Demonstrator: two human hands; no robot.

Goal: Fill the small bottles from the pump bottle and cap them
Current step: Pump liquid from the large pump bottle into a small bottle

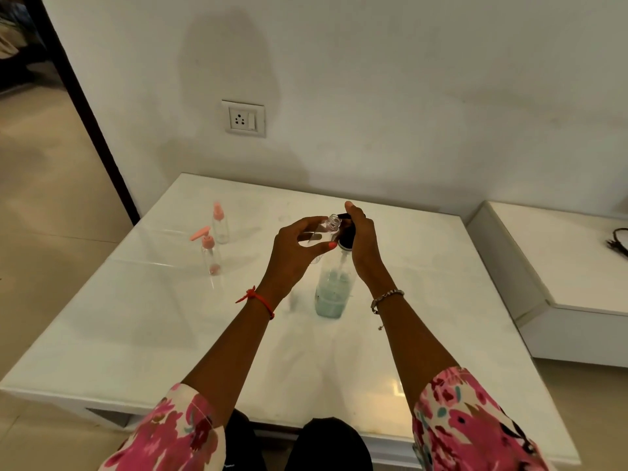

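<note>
A tall clear pump bottle (331,290) holding pale blue-green liquid stands on the white table (170,334). My right hand (362,243) wraps around its black pump head (347,232). My left hand (295,246) grips a small clear open bottle (328,229), tilted so its uncapped neck sits right by the pump's nozzle. To the left stand two more small clear bottles: one with a pink pump cap (209,253) and one with a pink spray cap (220,224).
The wall with a socket (243,119) rises just behind the table. A lower white ledge (560,266) with a black cable (618,241) lies to the right. Tiled floor and a dark door frame are on the left.
</note>
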